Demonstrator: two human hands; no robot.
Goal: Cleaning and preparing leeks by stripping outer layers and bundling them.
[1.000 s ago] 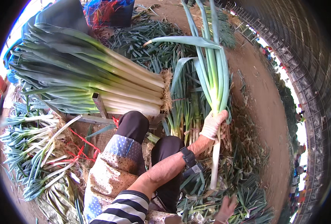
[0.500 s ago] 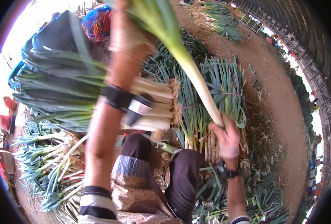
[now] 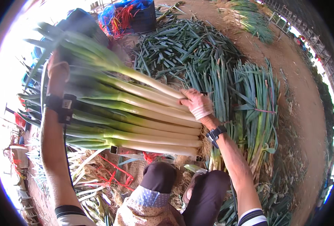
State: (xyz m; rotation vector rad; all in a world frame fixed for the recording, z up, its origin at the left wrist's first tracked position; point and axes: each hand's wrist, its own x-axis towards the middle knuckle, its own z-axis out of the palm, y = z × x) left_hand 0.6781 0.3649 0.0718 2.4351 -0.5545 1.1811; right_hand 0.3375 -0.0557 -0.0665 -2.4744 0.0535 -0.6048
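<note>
My right hand (image 3: 197,104) is closed round the white root end of a long leek (image 3: 148,78). That leek slants over a row of leeks (image 3: 155,119) laid side by side, their white shafts to the right and green leaves to the left. My left hand (image 3: 58,67) is blurred among the leaves at the upper left, and its fingers are hidden. Roots (image 3: 205,145) fringe the right end of the row. The row lies in front of my knees, raised on a support with a square metal tube (image 3: 114,150).
Tied leek bundles (image 3: 255,113) stand to the right. Beyond the row lie a heap of cut green leaves (image 3: 189,47) and a dark blue crate (image 3: 142,19) with red strings. Red strapping (image 3: 118,175) and loose leeks (image 3: 84,196) lie at the lower left.
The leek has swung from upright in front of me to lying across the row. My right hand has moved left and away from me with its root end; my left hand has moved left.
</note>
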